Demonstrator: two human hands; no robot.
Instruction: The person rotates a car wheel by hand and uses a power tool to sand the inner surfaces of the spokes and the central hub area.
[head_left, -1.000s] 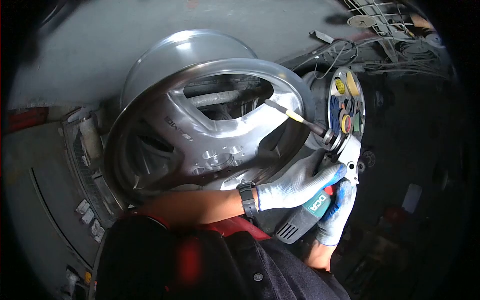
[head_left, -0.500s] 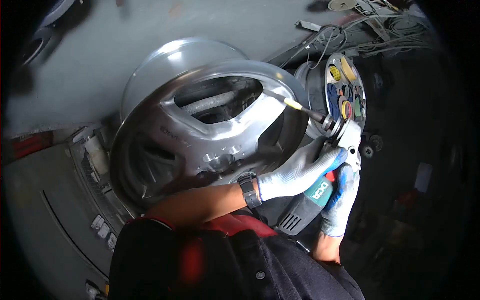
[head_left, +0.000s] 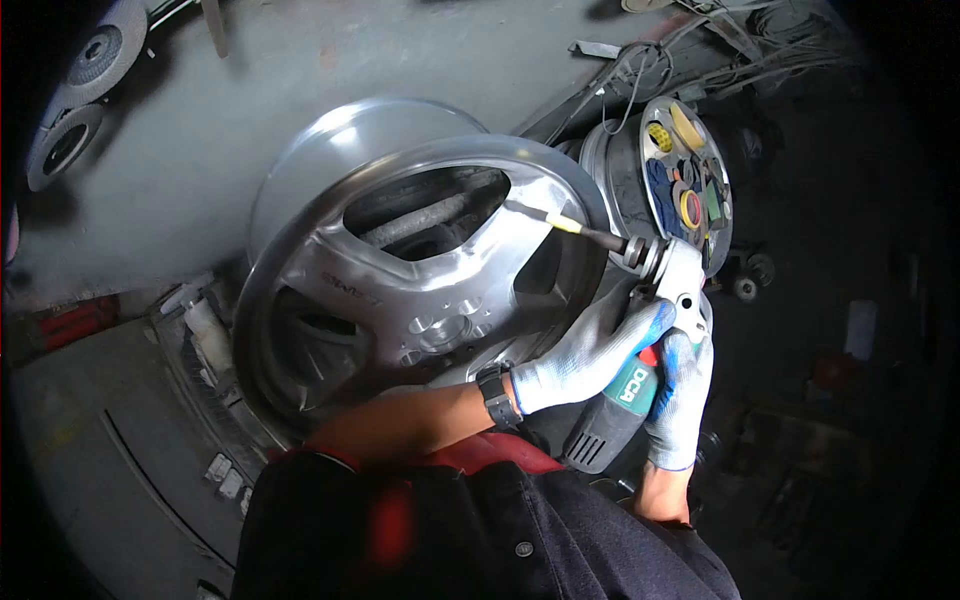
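Both my gloved hands hold a green and grey angle grinder (head_left: 612, 420) marked DCA. My left hand (head_left: 590, 355), with a black watch at the wrist, is closed around its front part near the silver gear head. My right hand (head_left: 682, 395) wraps the body from the other side. From the head a long thin shaft with a yellow band (head_left: 563, 223) reaches left. Its tip is at the edge of a spoke, beside the upper window of a shiny metal wheel rim (head_left: 440, 265). The frame does not settle whether the tip touches the metal.
A second wheel (head_left: 612, 165) stands behind on the right, with tape rolls (head_left: 690, 208) and small items on its face. Loose cables (head_left: 640, 75) lie at the upper right. Abrasive discs (head_left: 100, 55) sit at the upper left. A wall (head_left: 420, 50) rises behind the rim.
The view has shifted, so the rim sits slightly lower. The shaft tip has moved a little down along the spoke edge from the window's corner. Both hands keep their hold on the grinder.
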